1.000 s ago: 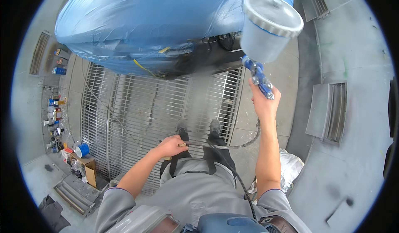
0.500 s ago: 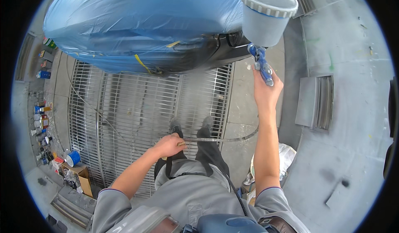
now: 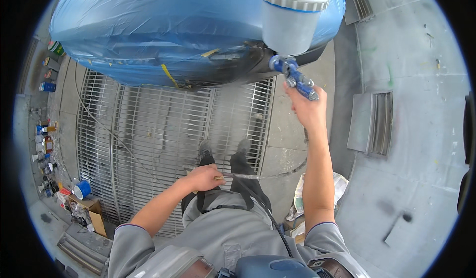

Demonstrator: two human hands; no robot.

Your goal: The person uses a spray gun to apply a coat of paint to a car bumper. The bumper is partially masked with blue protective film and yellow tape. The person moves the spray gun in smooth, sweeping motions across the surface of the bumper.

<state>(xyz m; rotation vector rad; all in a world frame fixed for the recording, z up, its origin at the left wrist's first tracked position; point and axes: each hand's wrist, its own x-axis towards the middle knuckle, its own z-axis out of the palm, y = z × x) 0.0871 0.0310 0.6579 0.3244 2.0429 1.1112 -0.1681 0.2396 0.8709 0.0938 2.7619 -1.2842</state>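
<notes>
My right hand (image 3: 308, 107) is wrapped round the grip of a blue-and-silver spray gun (image 3: 296, 79). A large whitish paint cup (image 3: 289, 27) with a ribbed lid sits on top of the gun. Just beyond the gun is the dark, glossy lower corner panel (image 3: 238, 69) of a car, left uncovered by blue plastic sheeting (image 3: 148, 20). Low in front of my waist, my left hand (image 3: 203, 178) is closed on an air hose (image 3: 263, 176), which curves right toward the gun. Something small and yellowish shows at that hand's fingers.
I stand on metal floor grating (image 3: 148, 124). A thin hose (image 3: 106, 129) crosses it at left. Cans and bottles line the left wall, with a blue-banded can (image 3: 82, 190) and cardboard box (image 3: 96, 216) nearby. Pale plastic bags (image 3: 320, 191) lie right of me, near the grey wall (image 3: 406, 124).
My right hand has swung the spray gun left and slightly tilted it, along the dark panel. The air hose sags a little lower. My left hand stays closed at my waist.
</notes>
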